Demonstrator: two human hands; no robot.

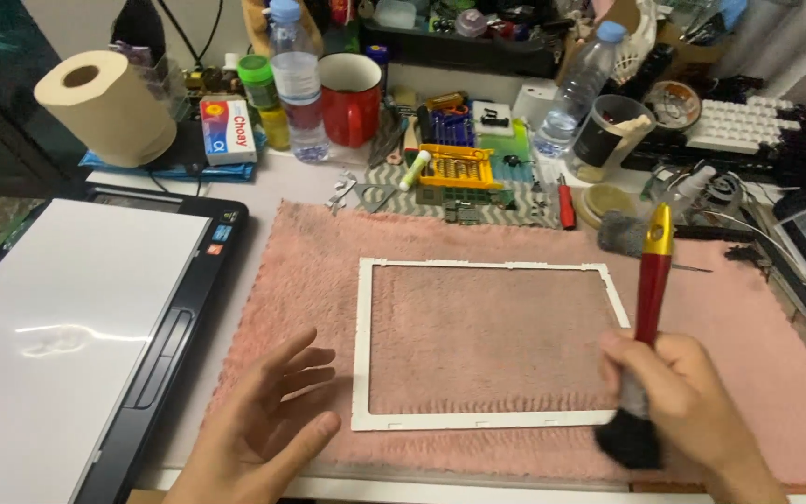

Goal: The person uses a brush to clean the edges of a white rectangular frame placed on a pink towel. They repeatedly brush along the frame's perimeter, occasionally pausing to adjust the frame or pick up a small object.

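Observation:
A thin white rectangular frame (362, 345) lies flat on a pink fluffy mat (515, 243). My right hand (683, 397) grips a brush with a red and gold handle (651, 280); its black bristles (629, 439) point down near the frame's lower right corner. My left hand (268, 420) hovers open, palm up and fingers spread, just left of the frame's lower left corner, holding nothing.
A laptop base with a white sheet (58, 327) sits at the left. Behind the mat stand a paper roll (109, 107), a water bottle (296, 79), a red mug (350, 98), a yellow screwdriver-bit case (457, 163), another bottle (578, 89) and a white keyboard (739, 126).

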